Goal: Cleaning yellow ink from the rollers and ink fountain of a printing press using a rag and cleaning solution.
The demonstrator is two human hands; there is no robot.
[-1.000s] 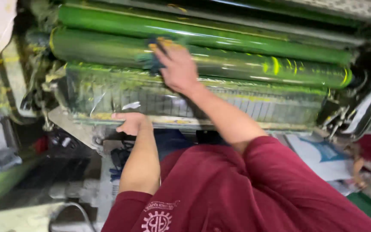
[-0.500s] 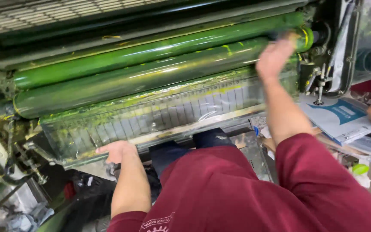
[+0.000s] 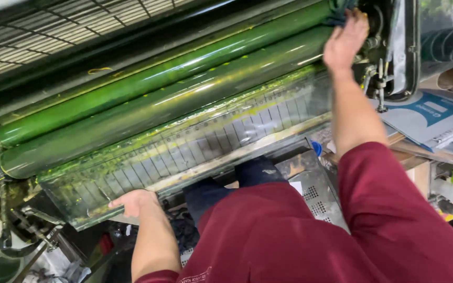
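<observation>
Right hand (image 3: 345,42) at one o'clock presses a dark rag (image 3: 339,11) onto the green ink roller (image 3: 184,73) — fingers curled round it. Left hand (image 3: 135,203) at seven o'clock grips the ink tray edge (image 3: 195,170) — closed.

Beyond my right hand (image 3: 345,41), machine side-frame hardware (image 3: 381,78) blocks any pass further right. To its left, the two green rollers (image 3: 174,99) lie bare along their length, open to a sweep. Ahead of my left hand (image 3: 135,202), the ink-smeared guard plate (image 3: 184,152) bars the way under the rollers.
</observation>
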